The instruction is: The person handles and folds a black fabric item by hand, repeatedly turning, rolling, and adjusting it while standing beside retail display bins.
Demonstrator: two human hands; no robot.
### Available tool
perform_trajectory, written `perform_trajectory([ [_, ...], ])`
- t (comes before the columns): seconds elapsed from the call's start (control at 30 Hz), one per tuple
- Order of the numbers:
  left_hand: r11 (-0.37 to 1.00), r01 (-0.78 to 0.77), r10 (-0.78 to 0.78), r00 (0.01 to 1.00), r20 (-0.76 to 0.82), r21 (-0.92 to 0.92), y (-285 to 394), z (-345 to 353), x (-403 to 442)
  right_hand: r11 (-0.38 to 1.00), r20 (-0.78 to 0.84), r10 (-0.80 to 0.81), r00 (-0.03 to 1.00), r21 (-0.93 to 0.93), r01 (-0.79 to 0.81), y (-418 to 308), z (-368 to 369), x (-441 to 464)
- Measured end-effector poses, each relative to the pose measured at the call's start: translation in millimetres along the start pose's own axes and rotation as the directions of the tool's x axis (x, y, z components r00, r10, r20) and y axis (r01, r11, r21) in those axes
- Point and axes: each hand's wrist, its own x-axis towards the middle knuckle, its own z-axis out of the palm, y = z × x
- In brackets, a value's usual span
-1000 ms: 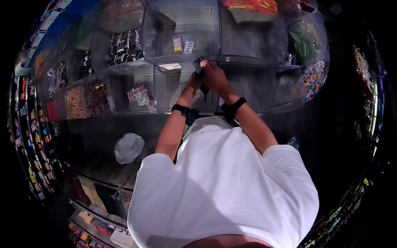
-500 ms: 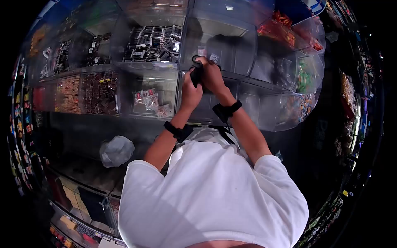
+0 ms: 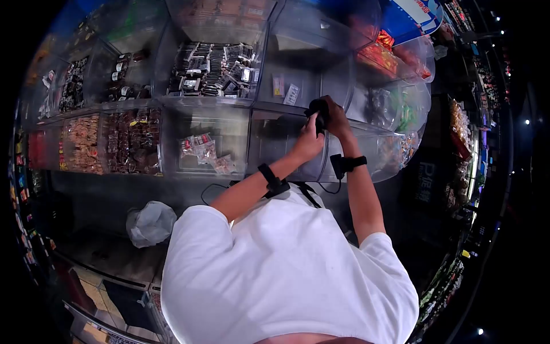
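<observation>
My left hand and my right hand are together over the divider between two rows of clear bins, both closed on a dark object. Its shape is too dark to make out fully. Black straps with small boxes are round both wrists. Just beyond my hands, a bin holds two small packets lying apart. Left of it is a bin full of black-and-silver packets. In the near row, some clear-and-red packets lie in a bin left of my left forearm.
Bins of brown packets and orange-brown packets stand at the left. Red packets and green ones are at the right. A whitish plastic bag is lower left. Shelves with goods line the right side.
The view has shifted, and my hands with the dark object are now further right along the bins. Both hands stay closed on it.
</observation>
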Motion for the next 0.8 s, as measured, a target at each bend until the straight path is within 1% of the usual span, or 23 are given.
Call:
perform_trajectory([
  [0.03,0.999,0.052,-0.053,0.998,0.028,0.014,-1,-7,2,0.996,0.024,0.022,0.999,-0.086,-0.02,-2,-2,2],
  [0.07,0.998,0.056,-0.056,0.998,0.027,0.008,-2,-16,2,0.996,0.029,0.024,0.999,-0.09,-0.022,-5,1,7],
  [0.13,0.994,0.106,-0.107,0.994,-0.008,-0.012,0,-40,0,0.992,0.12,-0.024,0.992,-0.116,0.038,-8,14,29],
  [0.17,0.976,0.217,-0.217,0.976,0.004,-0.025,6,-53,-2,0.996,0.189,-0.08,0.979,-0.02,0.085,-10,23,46],
  [0.2,0.998,0.067,-0.067,0.99,-0.121,-0.001,-16,-57,-5,0.989,0.25,-0.141,0.958,0.082,0.124,-14,36,61],
  [0.27,1.0,-0.019,0.022,0.982,-0.187,0.019,-12,-82,-17,0.991,0.36,-0.114,0.926,-0.029,0.133,-55,52,85],
  [0.3,0.999,-0.021,0.026,0.982,-0.185,0.028,-13,-91,-19,0.983,0.379,-0.171,0.91,-0.004,0.186,-67,66,93],
  [0.33,0.999,-0.015,0.004,0.975,-0.222,-0.048,-14,-98,-21,0.971,0.396,-0.227,0.89,0.02,0.238,-77,76,99],
  [0.37,0.992,-0.01,-0.024,0.967,-0.256,-0.128,-15,-104,-23,0.98,0.429,-0.192,0.883,0.034,0.197,-84,82,102],
  [0.4,0.985,0.036,-0.077,0.968,-0.238,-0.171,-21,-109,-21,0.979,0.426,-0.194,0.883,0.033,0.2,-82,83,101],
  [0.47,0.991,-0.019,-0.016,0.964,-0.265,-0.131,-32,-104,-18,0.987,0.44,-0.09,0.893,0.159,0.021,-75,81,99],
  [0.5,0.99,-0.026,-0.012,0.963,-0.268,-0.138,-28,-99,-16,0.981,0.396,-0.151,0.906,0.174,0.088,-58,85,99],
  [0.53,0.993,0.072,-0.092,0.971,-0.219,-0.098,-22,-93,-14,0.982,0.399,-0.151,0.904,0.166,0.091,-46,79,99],
  [0.57,0.984,0.172,-0.178,0.969,-0.17,-0.049,-18,-87,-15,0.995,0.403,-0.097,0.91,0.052,0.083,-34,73,96],
  [0.6,0.98,0.194,-0.188,0.972,-0.141,0.031,-26,-78,-11,0.996,0.398,-0.04,0.916,-0.06,0.07,-24,66,89],
  [0.63,0.971,0.235,-0.232,0.969,-0.087,0.037,-23,-70,-5,0.988,0.367,-0.006,0.93,-0.142,0.062,-27,49,77],
  [0.67,0.961,0.273,-0.272,0.962,-0.033,0.048,-21,-66,1,0.988,0.361,0.0,0.933,-0.141,0.054,-22,40,71],
  [0.7,0.961,0.271,-0.27,0.963,-0.025,0.052,-27,-64,8,0.986,0.335,0.057,0.941,-0.164,-0.001,-15,32,65],
  [0.73,0.974,0.202,-0.205,0.979,0.017,0.099,-35,-62,14,0.981,0.309,0.112,0.944,-0.186,-0.056,-5,27,60],
  [0.77,0.98,0.134,-0.144,0.988,0.062,0.144,-44,-59,16,0.974,0.23,0.024,0.973,-0.225,0.029,7,32,56],
  [0.8,0.959,0.201,-0.228,0.966,0.122,0.198,-17,-73,16,0.98,0.146,0.023,0.989,-0.197,0.006,0,33,48],
])
